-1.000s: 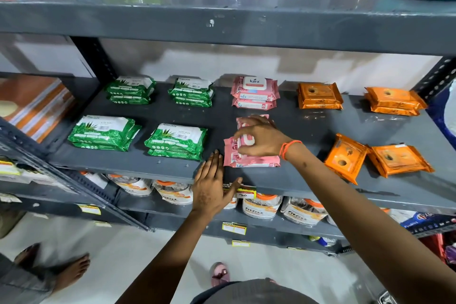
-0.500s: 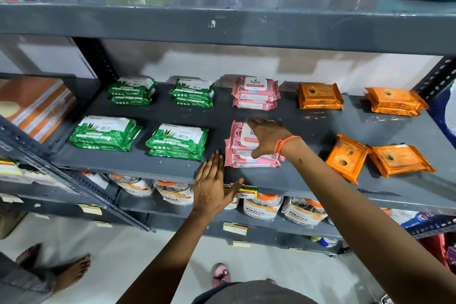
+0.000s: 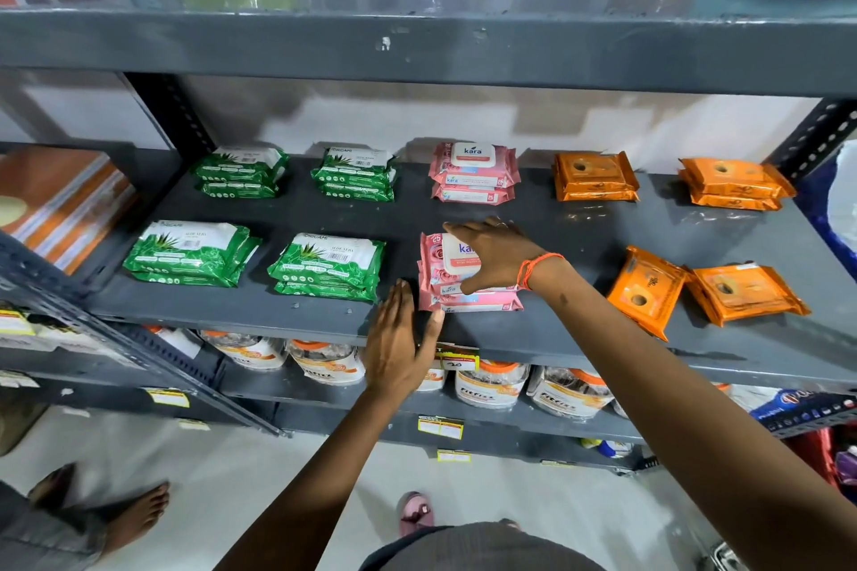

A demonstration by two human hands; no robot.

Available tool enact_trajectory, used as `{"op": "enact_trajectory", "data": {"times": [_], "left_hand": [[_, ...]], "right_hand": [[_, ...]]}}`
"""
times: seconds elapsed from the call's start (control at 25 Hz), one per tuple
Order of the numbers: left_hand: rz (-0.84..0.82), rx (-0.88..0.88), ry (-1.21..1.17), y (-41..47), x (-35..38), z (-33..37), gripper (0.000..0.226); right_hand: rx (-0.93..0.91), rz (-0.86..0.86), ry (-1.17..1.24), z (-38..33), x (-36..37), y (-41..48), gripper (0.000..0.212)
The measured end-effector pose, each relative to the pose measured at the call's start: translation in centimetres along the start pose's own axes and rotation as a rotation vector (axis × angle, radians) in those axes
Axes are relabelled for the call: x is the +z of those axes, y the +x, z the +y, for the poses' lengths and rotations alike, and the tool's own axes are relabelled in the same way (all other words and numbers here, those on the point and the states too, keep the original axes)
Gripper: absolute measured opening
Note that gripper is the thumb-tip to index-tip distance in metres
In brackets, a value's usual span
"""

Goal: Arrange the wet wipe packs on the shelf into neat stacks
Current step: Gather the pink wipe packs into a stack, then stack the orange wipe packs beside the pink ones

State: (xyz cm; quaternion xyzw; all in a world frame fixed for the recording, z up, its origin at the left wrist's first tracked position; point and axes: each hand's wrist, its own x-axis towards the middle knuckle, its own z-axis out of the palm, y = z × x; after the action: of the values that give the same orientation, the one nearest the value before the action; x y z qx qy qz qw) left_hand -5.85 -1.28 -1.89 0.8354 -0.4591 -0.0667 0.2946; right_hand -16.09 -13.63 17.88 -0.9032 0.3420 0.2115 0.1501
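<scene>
Your right hand (image 3: 494,257), an orange thread band (image 3: 533,269) at the wrist, rests spread over the top of the front pink stack (image 3: 457,278) of wet wipe packs, thumb down the stack's front edge and fingers reaching across the white flip lid; it presses rather than grips. Your left hand (image 3: 401,341) lies flat and wide against the shelf's (image 3: 556,329) front lip, fingers together, thumb splayed, its thumb tip just beside the stack's lower left corner and holding nothing.

The packs are soft, glossy film pillows with crimped ends. A second pink stack (image 3: 474,173) sits squared at the back. To the left, four green stacks (image 3: 327,267) with white label panels stand in two rows, the front ones slightly fanned. To the right, two orange foil stacks (image 3: 595,176) line the back, while two loose orange packs (image 3: 647,290) lie in front, one tilted on its corner and touching the other. The shelf itself is dull grey painted metal with perforated uprights; plastic jars (image 3: 489,385) with orange lids fill the tier below.
</scene>
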Motion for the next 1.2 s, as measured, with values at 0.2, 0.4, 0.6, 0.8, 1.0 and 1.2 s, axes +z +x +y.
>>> {"op": "enact_trajectory", "data": {"times": [0.2,0.4,0.6,0.8,1.0,1.2], "left_hand": [[0.003,-0.142,-0.344,0.7,0.1,1.9,0.078],[0.018,-0.412,-0.787,3.9,-0.8,4.1,0.060],[0.036,-0.550,-0.819,5.7,0.0,5.3,0.039],[0.035,-0.567,-0.855,6.8,0.1,5.5,0.032],[0.053,-0.534,-0.810,7.3,0.8,5.7,0.029],[0.145,-0.493,-0.699,6.6,0.4,5.8,0.037]], "right_hand": [[0.144,-0.096,-0.087,2.9,4.6,3.2,0.042],[0.106,0.410,0.611,3.7,6.0,5.7,0.070],[0.242,0.467,1.453,3.4,10.8,6.6,0.057],[0.316,0.589,1.476,2.9,11.1,7.4,0.059],[0.343,0.621,1.530,3.1,11.5,7.7,0.058],[0.339,0.581,1.507,3.9,11.5,6.9,0.060]]}}
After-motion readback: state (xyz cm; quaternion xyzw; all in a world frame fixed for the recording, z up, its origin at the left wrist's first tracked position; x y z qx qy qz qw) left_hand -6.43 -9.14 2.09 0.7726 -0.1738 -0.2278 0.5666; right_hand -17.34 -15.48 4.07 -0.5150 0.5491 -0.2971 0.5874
